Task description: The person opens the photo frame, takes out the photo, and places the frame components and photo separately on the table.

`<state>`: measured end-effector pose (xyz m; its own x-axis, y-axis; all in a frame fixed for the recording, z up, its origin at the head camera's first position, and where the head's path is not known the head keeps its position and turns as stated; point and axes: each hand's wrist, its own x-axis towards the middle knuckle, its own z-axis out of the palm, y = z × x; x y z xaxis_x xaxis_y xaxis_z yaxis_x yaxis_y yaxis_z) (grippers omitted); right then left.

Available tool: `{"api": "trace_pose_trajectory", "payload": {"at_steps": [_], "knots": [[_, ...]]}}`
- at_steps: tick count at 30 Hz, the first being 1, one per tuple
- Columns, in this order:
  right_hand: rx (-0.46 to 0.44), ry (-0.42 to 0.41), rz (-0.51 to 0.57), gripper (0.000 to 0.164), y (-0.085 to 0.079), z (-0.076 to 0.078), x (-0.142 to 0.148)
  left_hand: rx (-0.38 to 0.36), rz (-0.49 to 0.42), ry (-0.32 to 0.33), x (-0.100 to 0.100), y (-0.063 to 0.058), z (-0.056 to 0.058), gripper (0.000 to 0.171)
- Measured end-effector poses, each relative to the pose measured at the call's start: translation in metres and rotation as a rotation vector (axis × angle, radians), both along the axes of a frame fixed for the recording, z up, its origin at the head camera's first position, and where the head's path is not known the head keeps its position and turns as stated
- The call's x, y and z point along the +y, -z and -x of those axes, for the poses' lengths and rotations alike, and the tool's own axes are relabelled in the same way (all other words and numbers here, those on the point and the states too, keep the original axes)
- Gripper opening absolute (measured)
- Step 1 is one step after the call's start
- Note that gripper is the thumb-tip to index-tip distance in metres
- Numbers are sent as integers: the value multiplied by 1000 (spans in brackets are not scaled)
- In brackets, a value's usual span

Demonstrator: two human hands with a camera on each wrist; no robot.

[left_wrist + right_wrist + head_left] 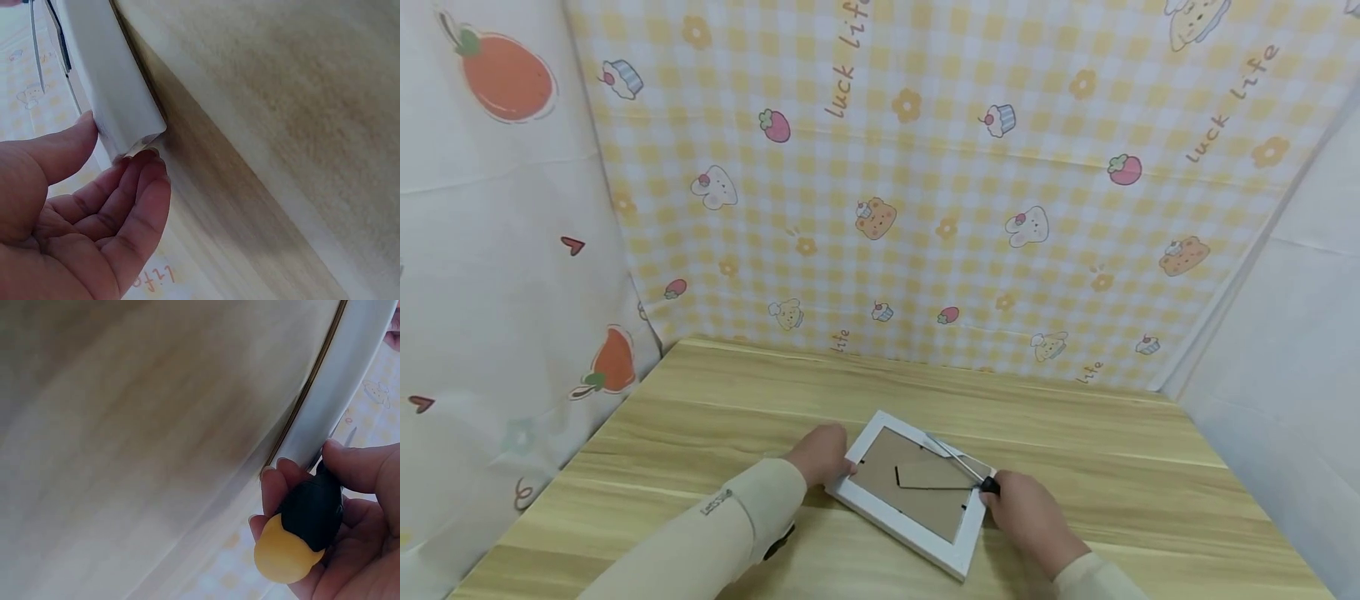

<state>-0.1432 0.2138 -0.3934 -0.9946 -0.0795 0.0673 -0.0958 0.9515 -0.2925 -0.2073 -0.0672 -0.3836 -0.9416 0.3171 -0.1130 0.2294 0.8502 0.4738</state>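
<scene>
A white picture frame (900, 522) lies back side up, its brown backing board (880, 454) showing with small black tabs round its edge and a thin dark stand piece. My left hand (820, 454) grips the frame's left corner, thumb on top and fingers curled beneath, as the left wrist view shows. In my right hand (1030, 512) is a screwdriver (958, 460), its metal shaft lying slanted across the frame's far right border. The right wrist view shows the black and yellow handle (312, 512) in the palm, with fingertips of that hand at the frame's edge.
A wood-grain table (737, 417) extends beneath the frame. Behind it hangs a yellow checked cloth (880, 150) with cartoon prints. White cloth walls stand at the left (490, 217) and right (1262, 375). A black item (778, 542) sits at the left sleeve's cuff.
</scene>
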Motion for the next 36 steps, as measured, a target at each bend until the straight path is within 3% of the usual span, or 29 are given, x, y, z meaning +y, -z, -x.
{"api": "trace_pose_trajectory", "payload": {"at_steps": [7,13,23,36], "knots": [[-31,23,26,20,0,1,3,14,-33,16,-1,2,-2,40],[-6,36,60,25,-2,-7,2,4,-58,-39,-1,8,8,41],[40,-18,61,30,5,-23,-8,1,-105,-98,0,12,17,32],[6,2,66,26,1,-22,-10,-15,-97,-47,8,11,19,27]]}}
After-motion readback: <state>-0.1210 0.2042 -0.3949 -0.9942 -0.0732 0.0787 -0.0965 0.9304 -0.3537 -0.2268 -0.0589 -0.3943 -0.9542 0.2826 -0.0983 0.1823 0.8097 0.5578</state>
